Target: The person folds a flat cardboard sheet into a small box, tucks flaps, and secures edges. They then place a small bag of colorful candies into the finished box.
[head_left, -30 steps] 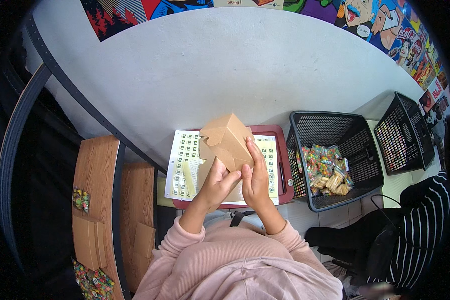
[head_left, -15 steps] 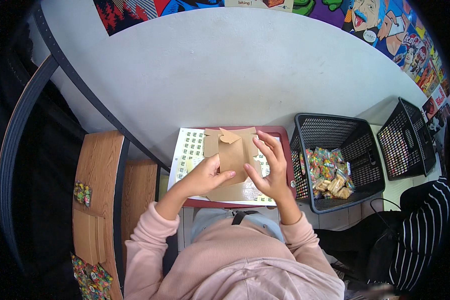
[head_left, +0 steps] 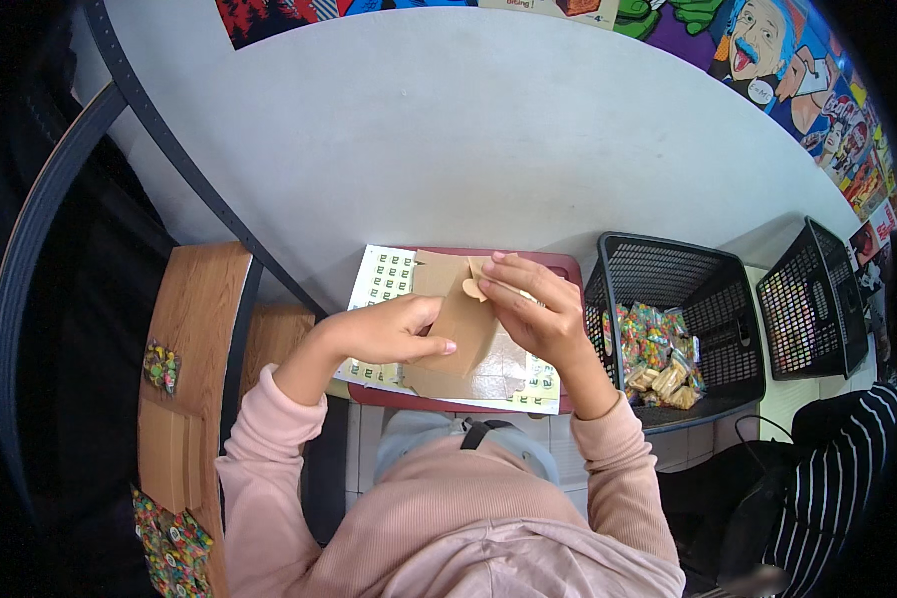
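A brown cardboard box point(head_left: 461, 334), partly folded with flaps standing out, is between my hands over the small table. My left hand point(head_left: 384, 329) grips its left side, the thumb lying along the near face and the other fingers partly hidden behind the board. At the box's upper right, my right hand point(head_left: 536, 304) pinches a flap with a small rounded tab point(head_left: 474, 290). Beneath the box lie white sheets of printed stickers point(head_left: 379, 274) and a piece with a shiny clear surface point(head_left: 488, 374).
The red table point(head_left: 560, 265) stands against the white wall. To the right are a black basket point(head_left: 673, 246) holding bagged colourful sweets point(head_left: 653, 334) and another basket point(head_left: 812, 299). A wooden shelf point(head_left: 194, 299) at left bears folded cardboard point(head_left: 164, 453) and sweet bags point(head_left: 169, 538). A person in striped clothing point(head_left: 837, 488) is at right.
My right hand has closed from spread fingers onto the flap and moved it inward. The box's side has been folded up, and my left hand has shifted slightly left.
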